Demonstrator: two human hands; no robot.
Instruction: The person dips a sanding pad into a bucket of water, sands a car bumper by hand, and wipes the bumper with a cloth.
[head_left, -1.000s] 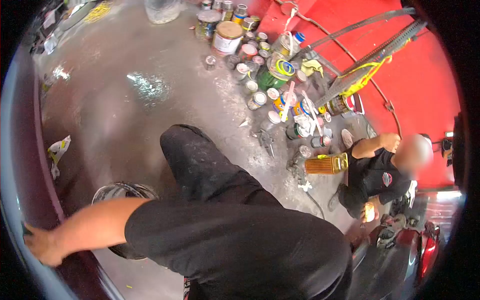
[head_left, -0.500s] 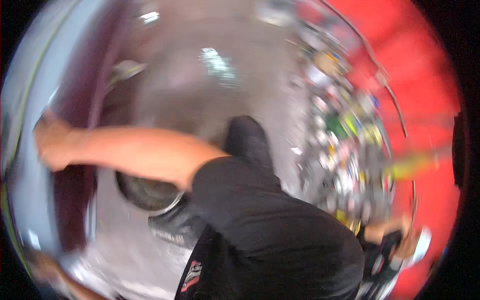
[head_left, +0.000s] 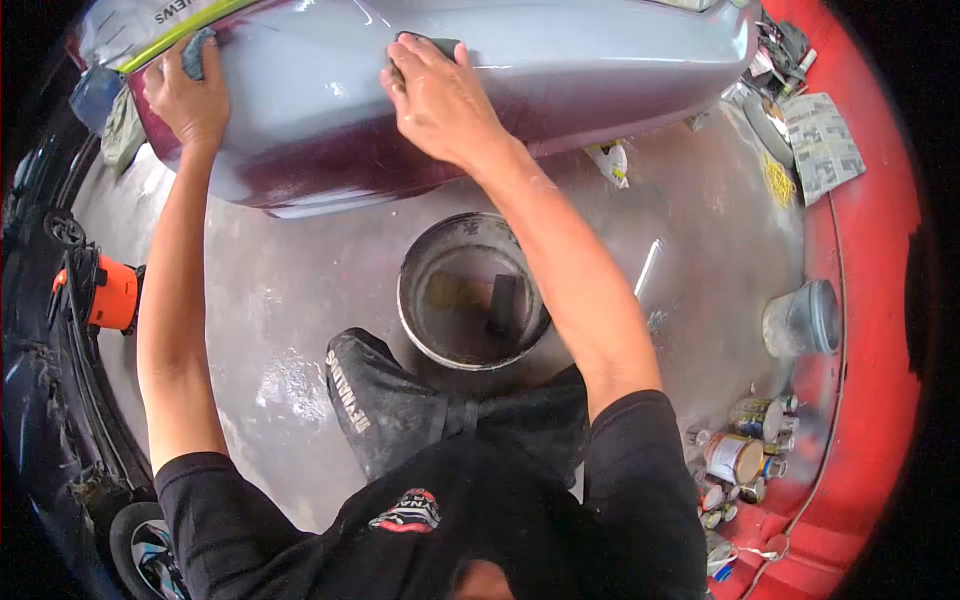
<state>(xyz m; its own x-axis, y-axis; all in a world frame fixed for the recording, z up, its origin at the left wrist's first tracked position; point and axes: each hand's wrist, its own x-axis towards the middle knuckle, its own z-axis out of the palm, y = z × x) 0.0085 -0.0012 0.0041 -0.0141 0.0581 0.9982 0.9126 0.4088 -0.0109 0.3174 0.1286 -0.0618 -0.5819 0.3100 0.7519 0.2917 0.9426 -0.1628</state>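
Note:
A large curved panel (head_left: 330, 130), grey on top and dark maroon below, spans the top of the view. At its left end my left hand (head_left: 190, 100) grips a small blue-grey cloth or sponge (head_left: 198, 55) against the surface. Farther right, my right hand (head_left: 435, 100) presses a dark pad (head_left: 430, 45) on the grey part, its fingers laid over it. Between my forearms, on the floor, stands a round bucket (head_left: 410, 310) of murky water with a dark block (head_left: 503, 300) inside.
An orange machine (head_left: 112, 293) stands at the left by a dark vehicle. A grey bucket (head_left: 802, 320) and several paint cans (head_left: 733, 458) line the red wall (head_left: 880, 300) at the right. Newspaper (head_left: 822, 148) and yellow cord (head_left: 777, 180) lie at the upper right.
The view has swung left onto the panel, and the other person has left it. Both of my hands now show on the panel, with the cloth and the dark pad visible.

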